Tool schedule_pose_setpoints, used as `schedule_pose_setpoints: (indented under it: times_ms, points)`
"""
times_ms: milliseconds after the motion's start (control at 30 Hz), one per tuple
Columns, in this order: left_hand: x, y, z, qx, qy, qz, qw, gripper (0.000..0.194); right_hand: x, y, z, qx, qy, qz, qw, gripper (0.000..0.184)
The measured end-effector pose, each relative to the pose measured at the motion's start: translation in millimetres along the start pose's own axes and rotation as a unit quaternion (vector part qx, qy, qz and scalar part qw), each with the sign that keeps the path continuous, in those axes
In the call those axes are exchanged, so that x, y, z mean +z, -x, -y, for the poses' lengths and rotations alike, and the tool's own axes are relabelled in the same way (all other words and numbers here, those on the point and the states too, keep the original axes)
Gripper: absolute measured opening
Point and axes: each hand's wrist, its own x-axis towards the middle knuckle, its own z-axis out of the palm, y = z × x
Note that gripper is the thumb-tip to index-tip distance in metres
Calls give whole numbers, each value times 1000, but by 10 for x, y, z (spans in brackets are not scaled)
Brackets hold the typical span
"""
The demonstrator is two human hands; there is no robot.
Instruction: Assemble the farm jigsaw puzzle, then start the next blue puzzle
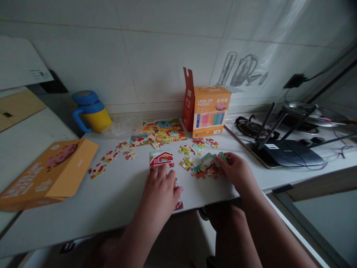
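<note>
- one head-worn camera looks out from above the person's arms, facing forward and tipped down.
- the left hand [161, 182] and right hand [234, 167] lie fairly near, towards 7 and 4 o'clock of centre.
- the white counter [111, 201] crosses the middle; the tiled wall [170, 67] stands farther off at 12 o'clock.
- the wide view takes in a router [295, 153] at 3 o'clock.

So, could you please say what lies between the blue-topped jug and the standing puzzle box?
In the head view, clear plastic and an illustrated sheet bearing puzzle pieces lie there.
</note>
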Motion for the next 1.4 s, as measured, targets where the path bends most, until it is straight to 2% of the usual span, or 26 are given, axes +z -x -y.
schedule_pose_setpoints:
  times_ms: [167,233,333,400,467,533,667,833,933,1167,1333,1400]
  points:
    - [-68,27,40,-45,-18,17,999,27,-202,-290,-145,-1,142,-50,989,51]
    - [-104,43,57,-58,-19,27,998,29,-295,-409,-232,2,192,-52,980,50]
    - [-159,80,85,-75,-20,46,996,30,-382,-529,-329,9,293,-37,955,50]
    - [-187,108,111,-87,-22,57,994,30,-379,-552,-325,-17,365,-42,930,50]
    - [-202,132,141,-98,-26,62,993,30,-317,-551,-241,-63,420,-59,903,49]
    - [-207,146,171,-102,-32,60,992,29,-199,-557,-81,-110,433,-50,893,46]
    - [-209,155,215,-112,-43,54,991,28,145,-637,335,-186,392,74,898,37]
    - [-225,183,248,-123,-51,53,990,29,470,-775,665,-224,445,166,851,40]
    - [-228,208,270,-125,-50,46,990,27,535,-831,700,-224,464,190,836,38]
    - [-207,229,307,-115,-41,28,992,23,597,-896,611,-198,467,195,840,35]
    - [-216,235,307,-120,-39,36,991,26,575,-903,546,-186,486,190,832,51]
    - [-230,233,295,-127,-41,42,990,25,563,-928,543,-187,492,195,828,51]
